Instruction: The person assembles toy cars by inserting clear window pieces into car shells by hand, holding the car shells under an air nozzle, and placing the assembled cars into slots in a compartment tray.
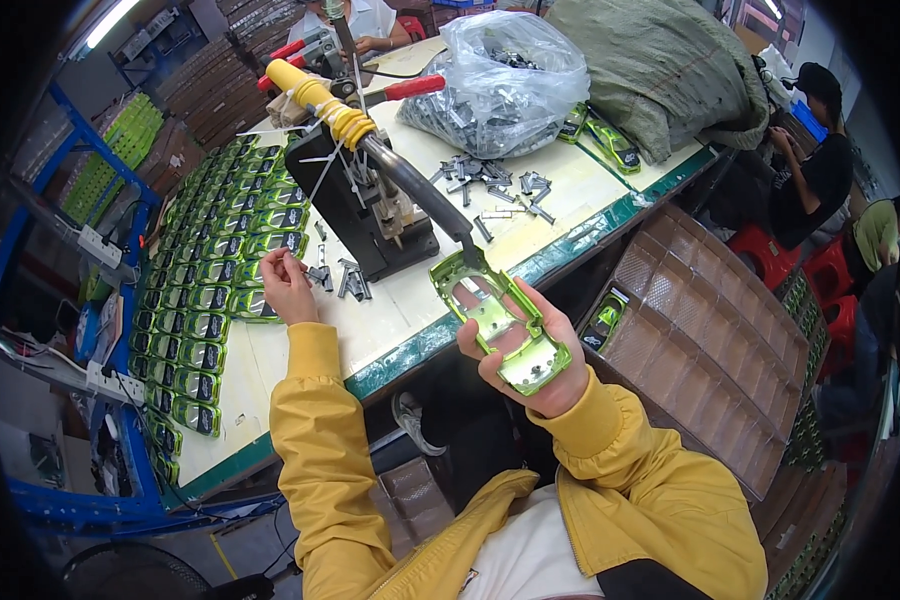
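Note:
My right hand (560, 375) grips a bright green toy car body shell (505, 335), its hollow inside turned up, beyond the table's front edge. My left hand (288, 287) is over the table with fingertips pinched together; whatever may be between them is too small to make out. Close by it lie a few small grey metal pieces (352, 281). Between my hands stands a black hand press (355, 215), its long lever (410, 180) reaching down toward the shell, with yellow wrapping (320, 103) at the upper end.
Rows of green car shells (205, 290) cover the table's left side. Loose metal pieces (490, 180) lie behind the press, before a clear bag (505, 85) full of them. A compartmented brown tray (700, 340) holding one green car is at right. Other people sit farther off.

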The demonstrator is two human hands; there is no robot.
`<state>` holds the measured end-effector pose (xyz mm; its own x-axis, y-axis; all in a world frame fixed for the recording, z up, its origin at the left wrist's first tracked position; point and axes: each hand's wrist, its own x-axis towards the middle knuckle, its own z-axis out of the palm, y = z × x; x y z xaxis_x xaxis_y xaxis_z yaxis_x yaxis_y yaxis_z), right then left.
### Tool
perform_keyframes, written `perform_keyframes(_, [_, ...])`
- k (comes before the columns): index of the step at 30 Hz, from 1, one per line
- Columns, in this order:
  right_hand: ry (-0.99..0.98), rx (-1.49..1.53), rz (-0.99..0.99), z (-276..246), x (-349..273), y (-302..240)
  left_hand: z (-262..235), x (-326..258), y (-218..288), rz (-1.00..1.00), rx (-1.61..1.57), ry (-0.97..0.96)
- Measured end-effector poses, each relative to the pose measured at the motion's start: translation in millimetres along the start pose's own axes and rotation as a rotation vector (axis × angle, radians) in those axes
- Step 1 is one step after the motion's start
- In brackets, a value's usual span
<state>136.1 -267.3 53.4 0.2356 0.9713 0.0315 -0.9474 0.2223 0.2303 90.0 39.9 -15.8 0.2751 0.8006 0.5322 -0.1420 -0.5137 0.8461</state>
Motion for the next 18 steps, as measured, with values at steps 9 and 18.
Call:
perform_keyframes(9, [-0.002,0.063,0.045,6.7,-2.9,-2.1,-0.9,1.0,-0.9,-0.007,-0.009,-0.008])
perform_keyframes(18, [0.031,0.019,0.033,9.9,-4.2,-3.4,-0.3,-0.4,2.3,-0.008,0.001,-0.011])
